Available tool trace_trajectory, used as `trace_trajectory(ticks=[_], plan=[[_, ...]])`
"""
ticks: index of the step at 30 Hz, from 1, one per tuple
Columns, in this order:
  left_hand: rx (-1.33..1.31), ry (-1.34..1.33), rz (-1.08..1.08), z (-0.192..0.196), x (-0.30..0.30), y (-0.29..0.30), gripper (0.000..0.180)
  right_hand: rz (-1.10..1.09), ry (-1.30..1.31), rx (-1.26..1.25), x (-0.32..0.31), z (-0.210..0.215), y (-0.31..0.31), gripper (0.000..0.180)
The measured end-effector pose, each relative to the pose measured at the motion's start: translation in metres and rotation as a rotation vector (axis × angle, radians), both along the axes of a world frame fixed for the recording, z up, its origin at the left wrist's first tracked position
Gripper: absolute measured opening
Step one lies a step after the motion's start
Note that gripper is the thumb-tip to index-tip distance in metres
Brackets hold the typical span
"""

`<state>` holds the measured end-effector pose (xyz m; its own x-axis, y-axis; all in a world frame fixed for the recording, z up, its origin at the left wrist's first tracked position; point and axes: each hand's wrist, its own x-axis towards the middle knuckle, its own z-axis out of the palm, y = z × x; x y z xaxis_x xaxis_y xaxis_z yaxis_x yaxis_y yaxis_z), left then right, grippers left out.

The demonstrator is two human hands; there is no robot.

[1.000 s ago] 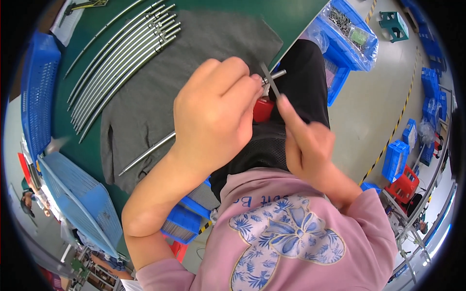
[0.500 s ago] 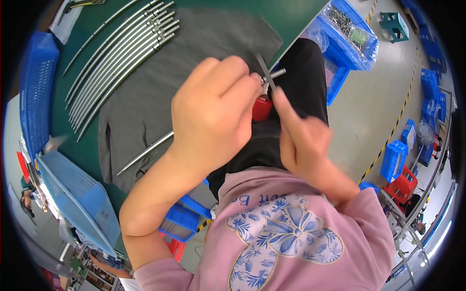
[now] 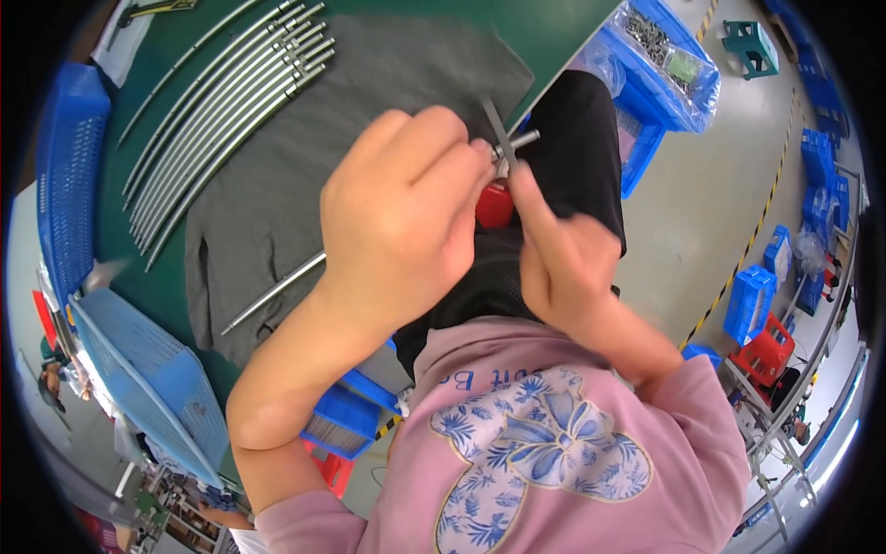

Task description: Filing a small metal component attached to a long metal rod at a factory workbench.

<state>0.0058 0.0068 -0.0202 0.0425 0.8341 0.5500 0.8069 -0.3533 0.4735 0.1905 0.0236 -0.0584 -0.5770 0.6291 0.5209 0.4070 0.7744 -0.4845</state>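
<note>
Left hand [image 3: 397, 212] pinched on rod [image 3: 277, 291]; right hand [image 3: 563, 258] clamped on red-handled pliers [image 3: 496, 198]. Shifted closer since a second ago, pliers now at rod tip.

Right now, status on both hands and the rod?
Left hand gripping metal rod, tip by scissors. Right hand working red-handled scissors at tip. Spare rods on grey mat, apart.

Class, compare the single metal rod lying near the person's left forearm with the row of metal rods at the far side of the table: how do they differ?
The single rod lies alone; the row of rods lies packed side by side. The single rod rests wholly on the grey mat; the row of rods reaches off it onto the green table. The single rod looks shorter than the row of rods. All are thin, silvery metal.
</note>
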Motion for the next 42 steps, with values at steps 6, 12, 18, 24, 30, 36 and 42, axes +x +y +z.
trace_trajectory(ticks=[6, 12, 18, 24, 30, 36, 42], plan=[[-0.03, 0.002, -0.009, 0.001, 0.002, -0.001, 0.015, 0.027, 0.065, 0.041, -0.022, 0.005, 0.021, 0.058], [-0.038, 0.001, -0.031, 0.002, 0.002, 0.0, 0.016, 0.036, 0.125, 0.093, -0.011, -0.032, 0.013, 0.058], [-0.061, -0.006, -0.027, 0.002, 0.001, -0.001, 0.016, 0.067, 0.204, 0.219, -0.01, -0.055, 0.012, 0.054], [-0.067, -0.027, -0.029, 0.003, 0.001, 0.001, 0.015, 0.096, 0.226, 0.262, -0.013, -0.071, 0.023, 0.052], [-0.049, -0.051, -0.023, 0.003, 0.003, 0.0, 0.016, 0.146, 0.267, 0.339, -0.019, -0.079, 0.034, 0.044], [-0.063, -0.033, -0.034, 0.003, 0.0, 0.001, 0.016, 0.146, 0.219, 0.333, -0.03, -0.068, 0.044, 0.031], [-0.05, -0.034, -0.029, 0.005, 0.0, 0.001, 0.016, 0.158, 0.286, 0.348, -0.037, -0.067, 0.048, 0.031]])
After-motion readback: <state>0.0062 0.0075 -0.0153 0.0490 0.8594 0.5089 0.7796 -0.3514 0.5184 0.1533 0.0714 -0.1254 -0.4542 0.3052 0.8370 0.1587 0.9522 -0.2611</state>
